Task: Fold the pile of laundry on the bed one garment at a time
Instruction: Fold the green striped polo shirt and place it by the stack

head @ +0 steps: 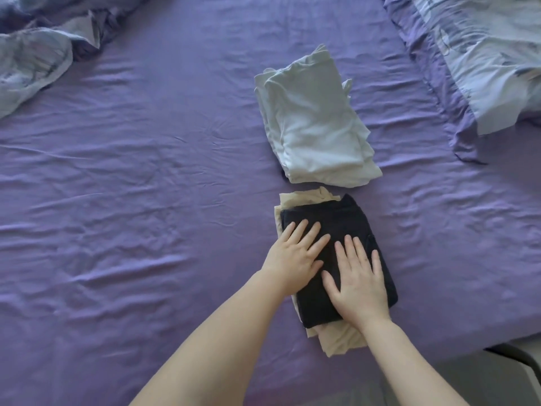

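Observation:
A folded dark navy garment (pixel 348 221) lies on top of a folded cream garment (pixel 336 341) near the bed's front edge. My left hand (pixel 295 253) lies flat on the navy garment's left part, fingers straight and spread. My right hand (pixel 358 276) presses flat on its right part, fingers straight. Just beyond this stack sits a pile of folded white garments (pixel 316 121). All of it rests on the purple bed sheet (pixel 146 186).
A crumpled blue-and-white duvet (pixel 35 54) is bunched at the far left. A pillow in a blue and purple case (pixel 483 60) lies at the far right. The bed's edge and grey floor (pixel 468 373) show at the lower right.

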Demonstrator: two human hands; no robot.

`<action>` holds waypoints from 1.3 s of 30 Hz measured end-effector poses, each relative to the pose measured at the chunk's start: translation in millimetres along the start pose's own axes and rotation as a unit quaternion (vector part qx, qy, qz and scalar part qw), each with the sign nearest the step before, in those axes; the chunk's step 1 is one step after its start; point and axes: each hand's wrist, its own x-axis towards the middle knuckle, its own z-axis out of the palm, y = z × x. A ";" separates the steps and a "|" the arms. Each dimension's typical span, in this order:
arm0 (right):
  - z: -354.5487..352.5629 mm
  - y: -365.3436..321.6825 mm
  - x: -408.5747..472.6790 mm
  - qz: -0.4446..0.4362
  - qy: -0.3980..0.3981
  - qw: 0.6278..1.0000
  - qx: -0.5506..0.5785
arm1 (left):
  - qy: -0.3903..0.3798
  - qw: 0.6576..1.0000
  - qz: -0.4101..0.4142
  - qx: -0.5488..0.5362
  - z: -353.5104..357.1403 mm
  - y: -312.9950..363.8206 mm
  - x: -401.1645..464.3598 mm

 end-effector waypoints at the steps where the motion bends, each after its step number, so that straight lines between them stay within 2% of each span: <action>1: -4.0 -5.2 -1.4 0.008 -0.003 1.000 0.005 | -0.013 1.000 -0.008 -0.004 -1.4 -3.6 -10.5; 5: -16.0 -40.0 -9.0 0.020 -0.046 0.998 0.034 | -0.060 0.997 -0.039 -0.039 -5.7 -29.6 -57.7; 10: -21.5 -107.5 -14.2 -0.010 -0.078 0.995 0.057 | -0.075 0.985 -0.136 -0.072 -0.9 -85.2 -123.5; 17: -17.5 -249.8 -14.4 -0.078 -0.113 0.990 0.038 | -0.067 0.967 -0.226 -0.096 14.2 -188.0 -230.6; 29: -51.1 -568.3 5.6 -0.232 -0.092 0.967 0.052 | -0.020 0.924 -0.369 -0.098 -1.0 -399.0 -453.1; 36: -63.2 -698.0 35.0 -0.304 -0.074 0.949 0.032 | 0.052 0.881 -0.462 -0.090 1.5 -498.7 -529.3; 39: -59.5 -739.9 47.5 -0.321 -0.088 0.942 0.045 | 0.092 0.846 -0.506 -0.139 7.5 -538.5 -541.0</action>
